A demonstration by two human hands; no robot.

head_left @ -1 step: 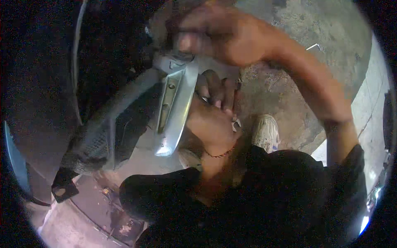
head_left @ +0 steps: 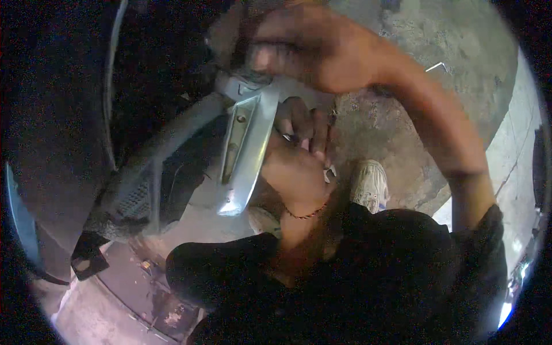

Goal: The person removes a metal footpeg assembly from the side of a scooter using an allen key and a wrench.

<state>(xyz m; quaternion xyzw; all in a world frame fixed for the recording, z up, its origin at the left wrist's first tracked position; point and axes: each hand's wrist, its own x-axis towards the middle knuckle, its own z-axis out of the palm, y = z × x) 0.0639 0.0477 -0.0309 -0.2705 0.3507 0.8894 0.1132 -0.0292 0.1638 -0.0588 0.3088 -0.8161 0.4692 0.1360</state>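
Observation:
A silver metal bar (head_left: 244, 155) with a slotted face is fixed to a grey and black vehicle body (head_left: 155, 172) and slants down toward me. My right hand (head_left: 313, 52) reaches over from the right and its fingers curl over the grey fitting at the bar's upper end. My left hand (head_left: 293, 167), with a thin bracelet at the wrist, sits just right of and behind the bar. Its fingers are bent upward against the bar's edge. A small metal glint shows by those fingers, and I cannot tell what it is.
A white shoe (head_left: 368, 184) stands on the stained concrete floor (head_left: 402, 115) below the hands. A black mesh panel (head_left: 132, 198) and a black bracket (head_left: 86, 261) hang at the lower left, above a rusty metal floor plate (head_left: 132, 293). Dark bodywork fills the left side.

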